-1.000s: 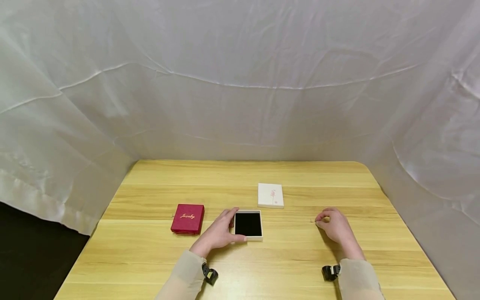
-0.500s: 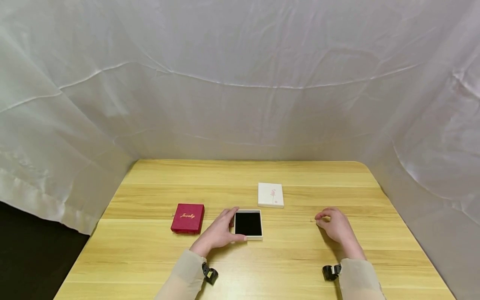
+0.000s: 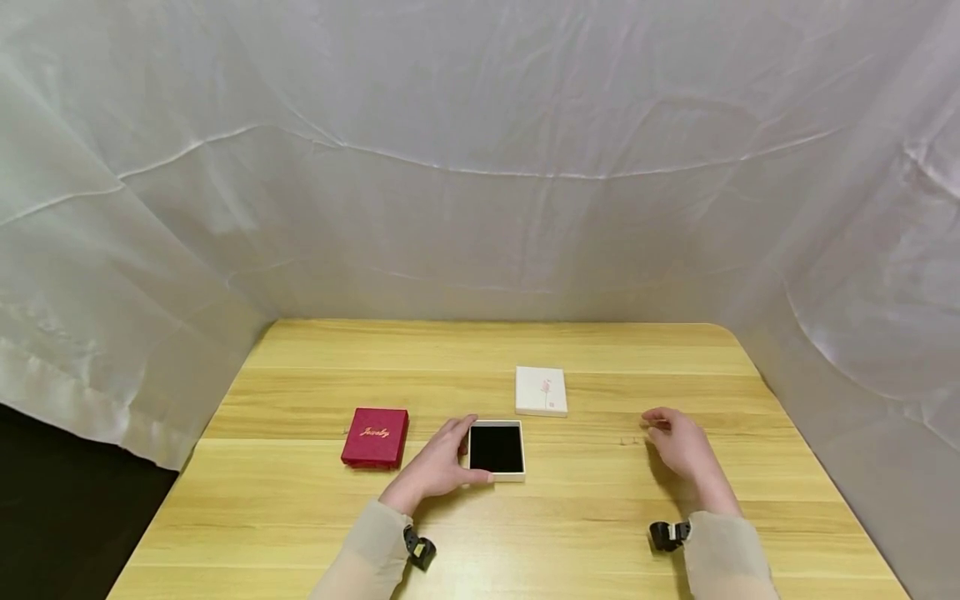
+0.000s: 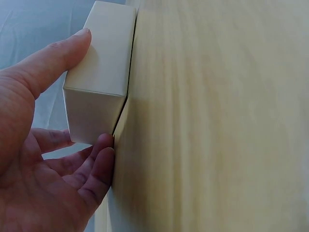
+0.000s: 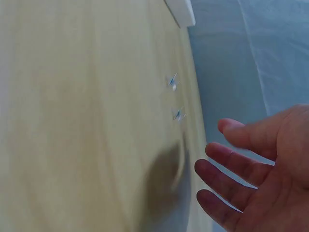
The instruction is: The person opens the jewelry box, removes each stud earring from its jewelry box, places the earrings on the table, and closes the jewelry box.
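Note:
My left hand (image 3: pixel 438 465) holds a small open white box (image 3: pixel 523 454) with a black pad inside, its thumb on the near side and fingers at the far left corner. The left wrist view shows the thumb on one outer wall of the white box (image 4: pixel 104 53). My right hand (image 3: pixel 684 446) hovers with fingers apart and nothing between them. Just left of its fingertips, two tiny shiny pieces with thin pins, like stud earrings, lie on the table: a left stud (image 3: pixel 622 441) and a right stud (image 3: pixel 635 440). In the right wrist view both studs (image 5: pixel 179 115) show bluish glints.
A red box (image 3: pixel 375 437) with gold lettering lies left of my left hand, a tiny object (image 3: pixel 346 431) at its left side. A white lid (image 3: pixel 542 390) with a pink flower print lies behind the open box. Pale curtains (image 3: pixel 480 233) surround the wooden table (image 3: pixel 570 533).
My right hand has moved right and slightly away from the studs, its fingers parting; the second stud now shows beside the first. My left hand and the boxes have stayed put.

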Available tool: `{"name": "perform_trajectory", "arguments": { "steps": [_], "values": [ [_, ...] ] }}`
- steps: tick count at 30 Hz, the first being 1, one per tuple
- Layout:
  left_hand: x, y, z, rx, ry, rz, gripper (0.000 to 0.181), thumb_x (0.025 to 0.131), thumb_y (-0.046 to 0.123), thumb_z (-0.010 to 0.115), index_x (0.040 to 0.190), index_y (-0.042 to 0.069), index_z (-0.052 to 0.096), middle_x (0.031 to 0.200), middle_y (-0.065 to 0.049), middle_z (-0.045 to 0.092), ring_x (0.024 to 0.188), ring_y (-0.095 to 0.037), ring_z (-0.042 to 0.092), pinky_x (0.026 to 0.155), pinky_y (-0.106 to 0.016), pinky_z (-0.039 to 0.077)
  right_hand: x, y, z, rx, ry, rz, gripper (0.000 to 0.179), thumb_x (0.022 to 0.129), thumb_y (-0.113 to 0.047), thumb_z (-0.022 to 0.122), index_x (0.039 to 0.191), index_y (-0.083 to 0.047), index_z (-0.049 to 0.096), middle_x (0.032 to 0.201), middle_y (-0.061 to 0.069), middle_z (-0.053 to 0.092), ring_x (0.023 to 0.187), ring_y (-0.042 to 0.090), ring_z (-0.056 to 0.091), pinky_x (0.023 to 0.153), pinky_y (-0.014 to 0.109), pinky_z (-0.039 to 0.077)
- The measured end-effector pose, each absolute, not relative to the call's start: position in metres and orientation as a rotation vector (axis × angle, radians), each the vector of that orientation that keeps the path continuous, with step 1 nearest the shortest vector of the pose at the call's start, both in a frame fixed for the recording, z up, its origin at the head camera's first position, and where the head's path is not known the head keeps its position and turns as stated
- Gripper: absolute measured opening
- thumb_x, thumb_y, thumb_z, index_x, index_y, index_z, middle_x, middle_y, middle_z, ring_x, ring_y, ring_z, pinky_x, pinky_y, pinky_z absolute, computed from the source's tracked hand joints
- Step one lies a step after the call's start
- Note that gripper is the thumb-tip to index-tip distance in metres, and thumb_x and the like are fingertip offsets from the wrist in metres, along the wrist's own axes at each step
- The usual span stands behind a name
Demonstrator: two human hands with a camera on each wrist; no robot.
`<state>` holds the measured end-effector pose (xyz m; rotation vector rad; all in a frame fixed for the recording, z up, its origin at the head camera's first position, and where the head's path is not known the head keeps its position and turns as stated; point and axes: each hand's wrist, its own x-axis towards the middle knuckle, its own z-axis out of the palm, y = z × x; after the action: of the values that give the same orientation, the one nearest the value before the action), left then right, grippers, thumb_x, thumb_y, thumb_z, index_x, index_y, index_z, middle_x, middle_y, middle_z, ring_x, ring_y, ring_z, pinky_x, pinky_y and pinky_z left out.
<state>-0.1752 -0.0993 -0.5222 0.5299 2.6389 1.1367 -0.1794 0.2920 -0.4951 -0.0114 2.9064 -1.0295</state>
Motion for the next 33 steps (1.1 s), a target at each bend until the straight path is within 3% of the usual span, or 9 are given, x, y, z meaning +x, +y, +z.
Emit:
{"name": "perform_trajectory", "arguments": {
  "steps": [7, 17, 24, 33],
  "values": [
    [-0.175, -0.099, -0.523, 0.523, 2.634, 1.146, 0.101, 0.074, 0.046, 0.084, 0.152, 0.006, 0.033, 0.145, -0.017, 0.041, 0.12, -0.031, 0.049, 0.104, -0.054, 0.038, -0.192, 0.267, -0.488, -0.113, 2.874, -1.034, 0.043, 0.097, -0.015, 0.062, 0.134, 0.005, 0.053, 0.133, 0.031, 0.051, 0.117, 0.047, 0.052, 0.095, 0.06, 0.043],
    [-0.174, -0.099, -0.521, 0.5, 2.621, 1.14, 0.101, 0.075, 0.048, 0.083, 0.153, 0.008, 0.032, 0.15, -0.02, 0.035, 0.133, -0.038, 0.04, 0.106, -0.057, 0.034, -0.221, 0.221, -0.48, -0.269, 2.819, -1.016, 0.066, 0.088, -0.014, 0.074, 0.144, 0.001, 0.043, 0.144, 0.03, 0.04, 0.126, 0.047, 0.044, 0.101, 0.061, 0.036],
    [-0.174, -0.099, -0.521, 0.502, 2.621, 1.131, 0.101, 0.075, 0.047, 0.082, 0.154, 0.009, 0.031, 0.151, -0.02, 0.033, 0.134, -0.039, 0.038, 0.106, -0.058, 0.034, -0.239, 0.203, -0.485, -0.367, 2.806, -0.963, 0.086, 0.079, -0.015, 0.082, 0.149, 0.003, 0.034, 0.152, 0.031, 0.025, 0.136, 0.049, 0.028, 0.109, 0.063, 0.022],
    [-0.174, -0.099, -0.521, 0.5, 2.627, 1.129, 0.101, 0.075, 0.048, 0.083, 0.153, 0.009, 0.032, 0.15, -0.02, 0.034, 0.132, -0.038, 0.04, 0.106, -0.057, 0.035, -0.256, 0.192, -0.493, -0.39, 2.789, -0.946, 0.099, 0.071, -0.014, 0.087, 0.151, 0.002, 0.031, 0.155, 0.03, 0.02, 0.137, 0.05, 0.027, 0.108, 0.064, 0.023]
  ]
}}
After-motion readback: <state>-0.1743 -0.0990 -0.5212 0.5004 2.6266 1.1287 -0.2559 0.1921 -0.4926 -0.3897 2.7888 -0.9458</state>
